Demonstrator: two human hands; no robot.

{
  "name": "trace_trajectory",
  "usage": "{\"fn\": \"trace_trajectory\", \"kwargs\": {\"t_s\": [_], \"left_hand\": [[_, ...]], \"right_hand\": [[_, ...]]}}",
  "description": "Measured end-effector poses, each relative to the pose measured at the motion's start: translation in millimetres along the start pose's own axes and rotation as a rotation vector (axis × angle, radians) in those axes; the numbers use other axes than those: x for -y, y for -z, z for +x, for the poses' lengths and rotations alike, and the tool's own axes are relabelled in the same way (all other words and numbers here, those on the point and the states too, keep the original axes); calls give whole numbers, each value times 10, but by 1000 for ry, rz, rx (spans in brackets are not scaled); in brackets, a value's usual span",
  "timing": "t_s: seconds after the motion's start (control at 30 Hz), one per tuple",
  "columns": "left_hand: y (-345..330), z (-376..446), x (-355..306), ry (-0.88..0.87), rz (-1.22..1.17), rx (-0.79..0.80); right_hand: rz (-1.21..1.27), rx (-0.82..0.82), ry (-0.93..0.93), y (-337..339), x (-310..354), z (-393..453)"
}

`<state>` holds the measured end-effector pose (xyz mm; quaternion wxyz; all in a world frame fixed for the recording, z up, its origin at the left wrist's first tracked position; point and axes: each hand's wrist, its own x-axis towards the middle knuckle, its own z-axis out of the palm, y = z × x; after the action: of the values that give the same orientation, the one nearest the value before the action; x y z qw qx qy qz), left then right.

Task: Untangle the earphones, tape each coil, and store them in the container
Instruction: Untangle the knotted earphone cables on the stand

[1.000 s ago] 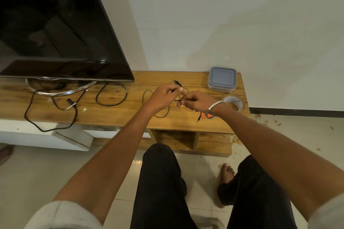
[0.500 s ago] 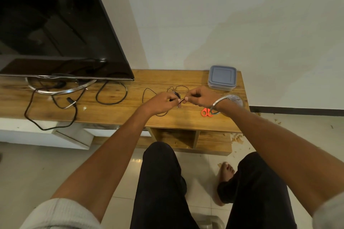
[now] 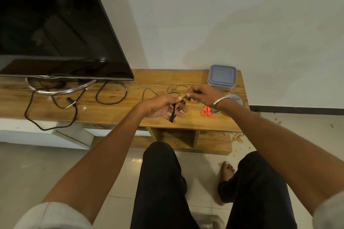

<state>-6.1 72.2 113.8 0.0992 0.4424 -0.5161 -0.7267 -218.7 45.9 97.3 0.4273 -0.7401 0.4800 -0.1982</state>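
From the head camera, a person sat facing a low wooden TV unit (image 3: 160, 76) with both arms reached out over it. The left hand (image 3: 163, 106) was turned palm partly up, its thumb and curled fingers gripping a bunched length of the black earphones (image 3: 173, 114), the bundle hanging down past the fingers. The right hand (image 3: 200, 94), a metal bangle (image 3: 216, 103) on its wrist, pinched another part of the same wire just beside the left thumb, so the two hands were nearly touching. Loose loops of the wire rose behind the hands and trailed onto the wood to the left.

A grey-blue lidded container (image 3: 221, 77) stood at the back right of the unit, lid on, near the right hand. A tape roll (image 3: 237, 98) lay partly hidden behind the right wrist, and orange-handled scissors (image 3: 206, 111) lay just in front of it. To the left stood a television (image 3: 55, 24) on a metal stand (image 3: 55, 91), with black cables (image 3: 104, 96) looped on the wood.
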Motion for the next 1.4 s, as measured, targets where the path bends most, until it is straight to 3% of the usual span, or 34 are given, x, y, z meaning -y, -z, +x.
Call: {"fn": "trace_trajectory", "kwargs": {"t_s": [0.2,0.63,0.93,1.1,1.17,1.27,1.4], "left_hand": [[-18,-30,-31,-87,-316,67],[-6,-49,-41,-179,-484,67],[-5,-53,-35,-201,-500,29],[8,-82,-42,-204,-458,-3],[16,-92,-28,-205,-454,-12],[26,-105,-13,-200,-452,-11],[12,-98,-9,-201,-442,-9]], "right_hand": [[70,31,0,-87,78,-5],[12,-22,44,-154,103,-44],[306,30,-93,-218,90,-41],[810,131,-216,-236,164,-53],[877,168,-211,-230,178,-65],[794,186,-196,-243,143,-71],[465,94,-184,-279,125,-53]]}}
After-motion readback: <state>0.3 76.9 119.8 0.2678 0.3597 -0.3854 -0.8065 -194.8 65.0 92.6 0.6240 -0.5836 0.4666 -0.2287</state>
